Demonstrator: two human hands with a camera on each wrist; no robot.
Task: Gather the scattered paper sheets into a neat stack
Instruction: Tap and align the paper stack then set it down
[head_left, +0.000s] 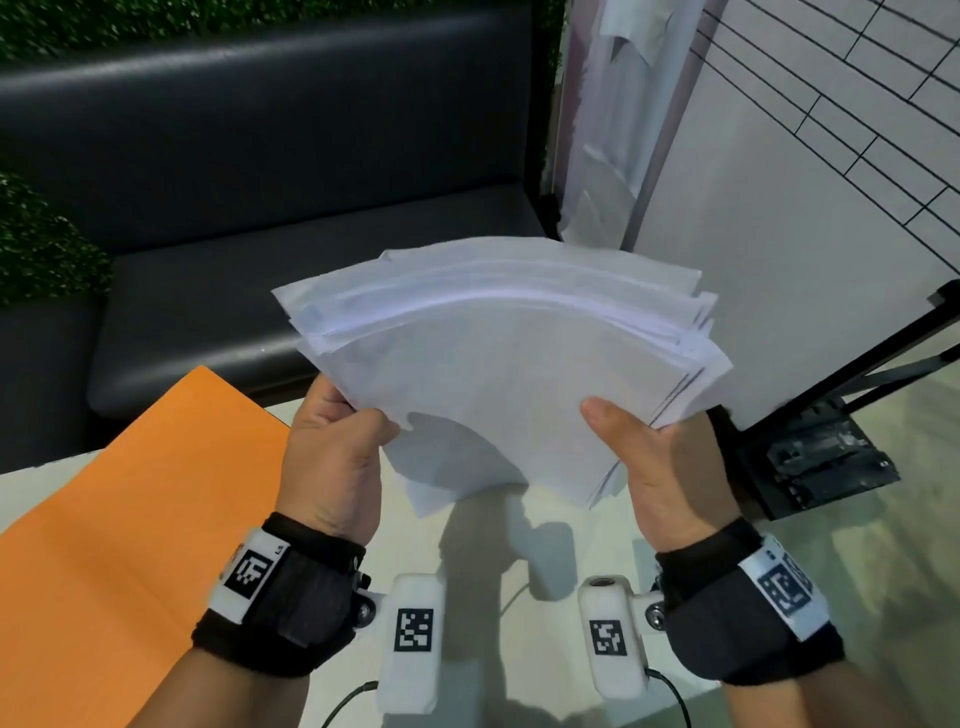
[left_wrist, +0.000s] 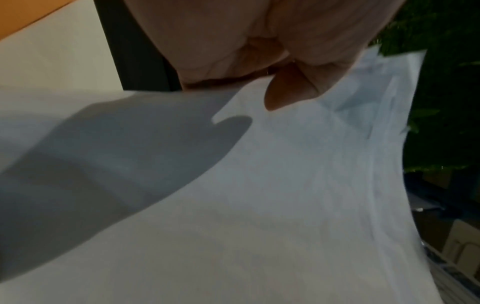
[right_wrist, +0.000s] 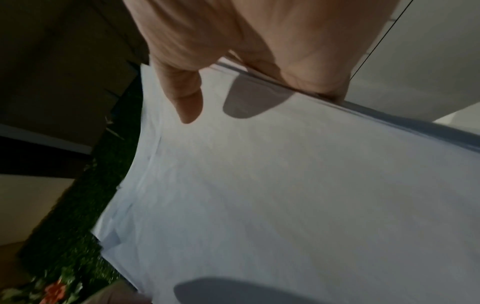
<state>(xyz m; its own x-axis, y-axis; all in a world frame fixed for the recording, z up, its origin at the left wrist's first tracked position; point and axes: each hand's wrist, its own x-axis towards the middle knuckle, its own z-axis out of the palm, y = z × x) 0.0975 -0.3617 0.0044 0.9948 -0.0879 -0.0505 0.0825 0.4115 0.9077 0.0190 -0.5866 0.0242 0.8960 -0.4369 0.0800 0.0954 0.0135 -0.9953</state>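
A thick bundle of white paper sheets (head_left: 498, 358) is held up in the air above the table, bowed, with its far edges fanned out unevenly. My left hand (head_left: 337, 447) grips the bundle's left side, thumb on top. On the right side, my right hand (head_left: 649, 457) grips it with the thumb lying across the top sheet. The left wrist view shows the left thumb (left_wrist: 288, 90) pressing on the sheets (left_wrist: 259, 205). In the right wrist view the right thumb (right_wrist: 187, 96) lies on the sheets (right_wrist: 259, 195), whose stacked edge runs under the palm.
An orange mat (head_left: 119, 535) covers the pale table (head_left: 467, 561) at the left. A dark padded bench (head_left: 260, 218) stands beyond the table. A white tiled wall (head_left: 805, 182) and a black metal stand (head_left: 821, 457) are at the right.
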